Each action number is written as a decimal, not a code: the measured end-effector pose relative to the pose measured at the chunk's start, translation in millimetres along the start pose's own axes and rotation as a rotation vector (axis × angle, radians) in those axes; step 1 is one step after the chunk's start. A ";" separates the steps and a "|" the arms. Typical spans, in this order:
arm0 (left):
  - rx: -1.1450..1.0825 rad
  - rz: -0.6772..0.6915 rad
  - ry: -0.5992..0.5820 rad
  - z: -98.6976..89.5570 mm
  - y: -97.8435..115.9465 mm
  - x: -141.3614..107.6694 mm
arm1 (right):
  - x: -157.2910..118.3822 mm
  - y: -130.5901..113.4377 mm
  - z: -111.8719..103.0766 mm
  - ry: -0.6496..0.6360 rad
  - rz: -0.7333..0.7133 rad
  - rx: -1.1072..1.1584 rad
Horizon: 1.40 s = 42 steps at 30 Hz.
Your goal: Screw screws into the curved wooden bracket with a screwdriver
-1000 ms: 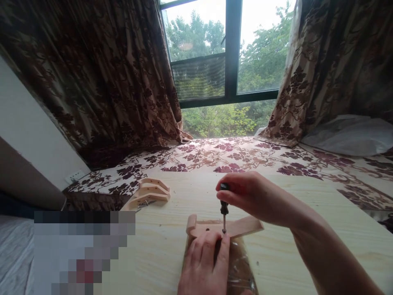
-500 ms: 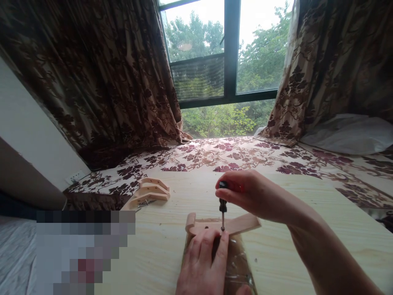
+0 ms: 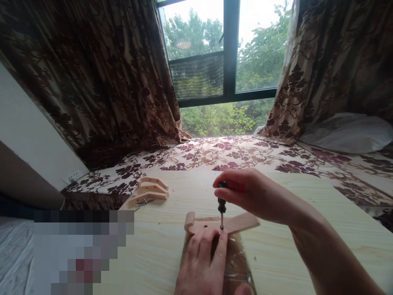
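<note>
Screwdriver position unchanged

Right hand still grasps the screwdriver, upright, tip down at the wooden piece, which lies across a brown film-wrapped block. Left hand remains laid over both; its grip cannot be determined.

This looks like a room at home: floral curtains frame a window onto trees, and matching floral cloth lies spread just beyond the far edge of the tabletop.

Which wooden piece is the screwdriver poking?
The wooden piece under the left hand, where the screwdriver stands; the other wooden pieces lie grouped farther left, touched by neither hand.
</note>
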<state>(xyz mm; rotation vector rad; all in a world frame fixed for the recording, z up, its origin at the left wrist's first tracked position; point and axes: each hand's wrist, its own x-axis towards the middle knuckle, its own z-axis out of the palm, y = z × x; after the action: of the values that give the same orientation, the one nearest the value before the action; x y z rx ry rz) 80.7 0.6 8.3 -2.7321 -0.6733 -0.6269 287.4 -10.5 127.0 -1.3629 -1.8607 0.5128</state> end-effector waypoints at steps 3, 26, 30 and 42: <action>-0.003 0.001 0.005 0.2 0.1 -0.7 | -1.4 -2.9 -0.1 -0.015 0.003 0.013; -0.072 -0.037 -0.017 -2.2 3.5 0.1 | -1.4 -12.5 -2.5 -0.142 -0.011 0.058; -0.088 -0.034 -0.026 -2.2 4.1 -2.6 | 1.8 -1.9 -0.8 -0.075 -0.014 0.035; -0.076 -0.040 -0.007 -4.9 5.0 2.0 | -2.9 -14.5 -3.6 -0.063 -0.058 -0.008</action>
<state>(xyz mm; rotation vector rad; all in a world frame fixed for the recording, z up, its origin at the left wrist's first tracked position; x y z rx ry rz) 83.1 -4.6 12.8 -2.7983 -0.7218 -0.6649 281.5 -18.6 138.4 -1.3071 -1.9493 0.5245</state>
